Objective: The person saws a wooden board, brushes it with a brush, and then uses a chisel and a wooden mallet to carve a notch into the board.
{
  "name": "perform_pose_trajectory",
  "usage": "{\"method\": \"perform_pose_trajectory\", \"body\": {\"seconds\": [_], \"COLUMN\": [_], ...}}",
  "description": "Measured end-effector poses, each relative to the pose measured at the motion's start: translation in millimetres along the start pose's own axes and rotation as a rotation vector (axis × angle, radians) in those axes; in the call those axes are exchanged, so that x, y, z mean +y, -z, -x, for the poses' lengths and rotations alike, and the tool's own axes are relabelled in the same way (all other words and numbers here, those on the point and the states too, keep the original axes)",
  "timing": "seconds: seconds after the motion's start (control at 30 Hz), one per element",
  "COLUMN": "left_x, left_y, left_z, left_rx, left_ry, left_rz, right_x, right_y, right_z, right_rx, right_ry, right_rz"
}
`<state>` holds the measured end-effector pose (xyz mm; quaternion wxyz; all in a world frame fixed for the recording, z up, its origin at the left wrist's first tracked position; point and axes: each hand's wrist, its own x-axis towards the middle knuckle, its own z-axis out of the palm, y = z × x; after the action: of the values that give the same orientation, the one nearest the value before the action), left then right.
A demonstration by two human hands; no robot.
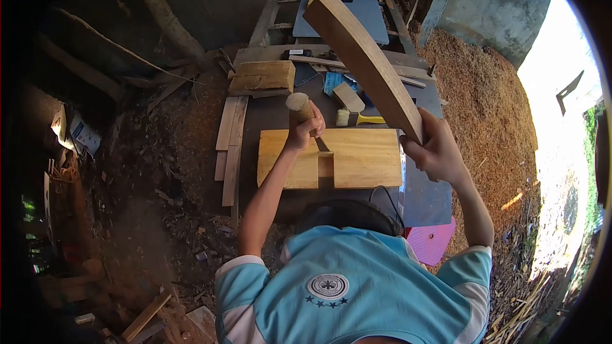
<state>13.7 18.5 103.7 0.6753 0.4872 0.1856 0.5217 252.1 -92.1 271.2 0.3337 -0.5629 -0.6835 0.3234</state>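
Observation:
My left hand (307,130) is wrapped round the wooden handle of a chisel (323,144), which leans with its blade down at a notch. That notch is cut in the near edge of a thick yellowish board (368,159) lying across the workbench. High on the right, my right hand (438,148) grips the lower end of a long wooden bar (366,57). The bar slants up and left, apart from the chisel. The chisel's exact contact with the wood is too small to tell.
A rough wooden block (262,78), a small wood block (348,97) and a yellow-handled tool (371,120) lie behind the board on the workbench (427,197). Thin wood strips (231,146) line its left side. Wood shavings (488,102) cover the floor at right.

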Motion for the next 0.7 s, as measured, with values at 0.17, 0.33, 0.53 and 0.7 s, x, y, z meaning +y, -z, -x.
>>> {"method": "perform_pose_trajectory", "body": {"seconds": [0.17, 0.33, 0.53, 0.7], "left_x": [-0.1, -0.7, 1.3, 1.1], "left_y": [-4.7, -6.4, -6.6, -7.7], "left_z": [-0.2, -0.2, 0.6, 0.6], "left_rx": [0.019, 0.017, 0.009, 0.026], "left_ry": [-0.013, -0.009, -0.038, -0.03], "left_rz": [-0.052, -0.084, -0.118, -0.116], "right_x": [-5.6, 4.5, 11.8, 16.1], "right_y": [-1.8, -5.6, -8.0, -11.3], "right_z": [-0.7, -2.6, -3.7, -5.4], "right_rx": [-0.029, -0.081, -0.107, -0.119], "right_ry": [-0.028, -0.011, 0.019, 0.015], "right_rz": [0.0, 0.039, 0.068, 0.064]}}
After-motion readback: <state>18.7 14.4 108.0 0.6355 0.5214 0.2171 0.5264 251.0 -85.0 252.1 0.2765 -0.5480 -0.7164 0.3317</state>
